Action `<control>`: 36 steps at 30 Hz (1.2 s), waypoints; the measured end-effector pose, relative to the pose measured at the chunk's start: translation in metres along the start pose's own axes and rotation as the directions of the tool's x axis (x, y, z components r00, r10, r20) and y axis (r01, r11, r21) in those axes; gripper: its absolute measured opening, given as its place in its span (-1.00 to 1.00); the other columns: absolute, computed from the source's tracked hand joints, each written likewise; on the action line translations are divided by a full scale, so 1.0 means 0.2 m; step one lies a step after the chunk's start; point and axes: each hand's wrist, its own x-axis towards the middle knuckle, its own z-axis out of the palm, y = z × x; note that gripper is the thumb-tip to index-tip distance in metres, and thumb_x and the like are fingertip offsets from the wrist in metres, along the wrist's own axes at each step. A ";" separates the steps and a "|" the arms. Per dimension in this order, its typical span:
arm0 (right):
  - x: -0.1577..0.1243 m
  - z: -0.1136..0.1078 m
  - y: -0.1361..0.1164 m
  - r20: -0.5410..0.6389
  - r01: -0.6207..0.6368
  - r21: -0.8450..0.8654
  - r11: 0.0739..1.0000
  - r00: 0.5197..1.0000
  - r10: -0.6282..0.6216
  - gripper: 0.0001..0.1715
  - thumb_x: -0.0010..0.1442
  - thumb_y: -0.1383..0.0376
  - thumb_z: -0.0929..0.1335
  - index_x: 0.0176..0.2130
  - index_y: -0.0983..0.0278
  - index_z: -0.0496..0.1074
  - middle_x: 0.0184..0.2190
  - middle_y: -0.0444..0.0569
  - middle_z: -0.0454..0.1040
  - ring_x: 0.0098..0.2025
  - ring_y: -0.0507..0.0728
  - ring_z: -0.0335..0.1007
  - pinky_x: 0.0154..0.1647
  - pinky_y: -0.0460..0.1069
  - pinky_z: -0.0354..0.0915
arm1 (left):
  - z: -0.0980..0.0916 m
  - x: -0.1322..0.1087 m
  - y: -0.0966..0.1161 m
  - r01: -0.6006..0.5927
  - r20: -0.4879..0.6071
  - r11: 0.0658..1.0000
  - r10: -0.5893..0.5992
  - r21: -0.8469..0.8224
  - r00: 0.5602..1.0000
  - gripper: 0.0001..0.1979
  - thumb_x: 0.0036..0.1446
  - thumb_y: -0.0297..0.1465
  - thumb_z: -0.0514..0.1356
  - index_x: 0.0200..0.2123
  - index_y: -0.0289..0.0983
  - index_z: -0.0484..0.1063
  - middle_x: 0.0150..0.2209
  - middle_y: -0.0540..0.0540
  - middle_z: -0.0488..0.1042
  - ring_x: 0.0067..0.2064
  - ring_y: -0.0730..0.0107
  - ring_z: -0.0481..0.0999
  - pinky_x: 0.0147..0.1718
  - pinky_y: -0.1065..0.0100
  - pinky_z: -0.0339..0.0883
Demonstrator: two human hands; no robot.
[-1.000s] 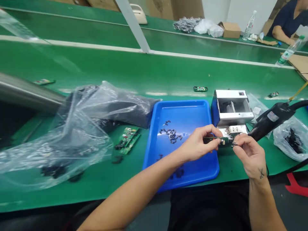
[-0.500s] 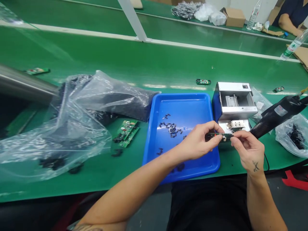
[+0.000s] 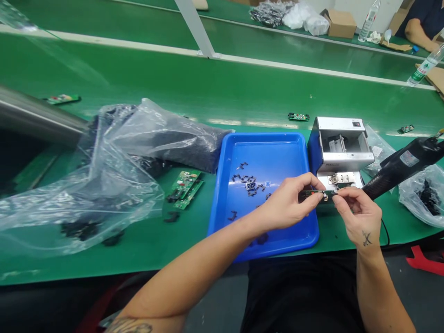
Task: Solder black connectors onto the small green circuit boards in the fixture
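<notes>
Green circuit board, pinched by the fingertips of left hand and right hand before the silver machine, seems partway assembled, while another board on the green belt looks finished and loose black clips in the blue tray seem left to fit.

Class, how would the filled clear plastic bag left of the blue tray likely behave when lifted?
The bag would probably sag, since its film lies in loose folds. It may feel fairly heavy, as dark contents bulge it out. Its glossy surface could prove slippery.
</notes>
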 end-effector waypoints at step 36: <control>0.24 -0.29 0.04 -0.023 0.045 0.450 0.892 0.999 -0.039 -0.30 0.18 -0.30 0.37 0.08 0.06 0.52 -0.44 -0.13 0.38 -0.43 0.08 0.33 -0.36 0.06 0.48 | -0.12 0.01 -0.14 -0.488 0.274 0.509 0.439 0.709 0.856 -0.77 0.44 -0.50 0.11 -0.08 -0.24 0.58 0.12 -0.09 0.57 -0.05 0.31 0.55 -0.09 0.30 0.48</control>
